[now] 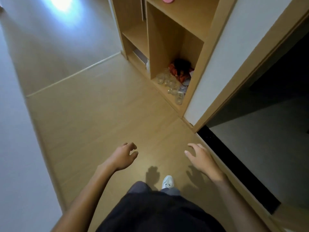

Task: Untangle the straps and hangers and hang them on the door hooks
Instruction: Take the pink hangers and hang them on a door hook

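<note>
Both hands are empty: the left hand [124,156] and right hand [199,156] hang loosely curled over the floor [93,114]. A red and black tangle [179,70], probably the straps and hangers, lies at the bottom of the shelf unit [199,67], well ahead. No door hooks show; judging by this, nothing is done.

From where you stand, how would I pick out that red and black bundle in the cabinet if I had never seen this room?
Find the light wooden open cabinet against the white wall ahead. Look into its tall right-hand compartment, down at the bottom. The red and black tangled bundle lies at the back there, behind a scatter of clear plastic bottles; it is the only dark, coloured, soft-looking thing among them.
</note>
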### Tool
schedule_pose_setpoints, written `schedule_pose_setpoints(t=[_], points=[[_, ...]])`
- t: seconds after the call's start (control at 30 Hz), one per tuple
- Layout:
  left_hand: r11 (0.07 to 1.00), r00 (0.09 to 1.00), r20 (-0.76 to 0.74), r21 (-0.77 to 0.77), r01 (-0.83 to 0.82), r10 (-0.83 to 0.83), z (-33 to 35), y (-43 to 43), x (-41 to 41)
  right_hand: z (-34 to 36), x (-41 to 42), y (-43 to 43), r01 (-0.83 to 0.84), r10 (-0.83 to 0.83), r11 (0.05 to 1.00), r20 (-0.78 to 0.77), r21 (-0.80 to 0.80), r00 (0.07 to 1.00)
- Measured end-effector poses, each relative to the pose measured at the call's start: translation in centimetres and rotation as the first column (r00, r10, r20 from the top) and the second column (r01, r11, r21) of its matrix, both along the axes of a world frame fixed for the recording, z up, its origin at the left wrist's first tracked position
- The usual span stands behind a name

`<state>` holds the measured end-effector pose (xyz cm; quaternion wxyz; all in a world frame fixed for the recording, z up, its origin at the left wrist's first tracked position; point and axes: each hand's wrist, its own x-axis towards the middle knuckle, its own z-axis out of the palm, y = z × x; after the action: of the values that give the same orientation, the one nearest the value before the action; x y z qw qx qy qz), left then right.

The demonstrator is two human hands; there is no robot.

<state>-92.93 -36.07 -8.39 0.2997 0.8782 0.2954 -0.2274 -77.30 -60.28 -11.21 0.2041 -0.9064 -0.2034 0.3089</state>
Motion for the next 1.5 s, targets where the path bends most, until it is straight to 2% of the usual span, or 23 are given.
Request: schedule_pose_setpoints(t=[0.2,0.43,0.73,0.93,1.03,1.33,1.5], points=[[0.993,0.993,0.017,-0.023,-0.12,0.12,-0.7,6.2,3.6,0.5,6.3,10.2,-0.091,0.091,0.995,0.009,0.034,0.996],[0.983,0.986,-0.009,-0.074,-0.167,0.167,-3.9,16.8,8.1,-1.8,11.3,20.9,-0.074,0.075,0.997,-0.007,0.03,0.997],[0.993,0.998,0.009,-0.1,-0.066,0.067,-3.8,29.5,18.3,-1.9,16.3,30.1,0.077,-0.078,0.995,-0.015,-0.058,0.997],[0.992,0.996,0.068,-0.112,0.057,-0.049,-3.2,34.0,26.4,-1.8,20.1,32.2,0.144,-0.15,0.982,-0.044,-0.12,0.988],[0.99,0.995,0.05,-0.1,0.095,-0.09,-3.4,35.5,30.1,-2.4,22.8,33.5,0.177,-0.186,0.976,-0.062,-0.126,0.981],[0.989,0.987,-0.116,-0.111,0.102,-0.115,-3.8,41.2,40.0,-2.9,36.8,41.7,0.148,-0.149,0.989,-0.057,-0.019,0.987],[0.99,0.986,-0.113,-0.07,0.119,-0.126,-2.8,43.3,46.9,-0.3,45.1,45.5,0.136,-0.138,0.988,0.032,0.07,0.99]])
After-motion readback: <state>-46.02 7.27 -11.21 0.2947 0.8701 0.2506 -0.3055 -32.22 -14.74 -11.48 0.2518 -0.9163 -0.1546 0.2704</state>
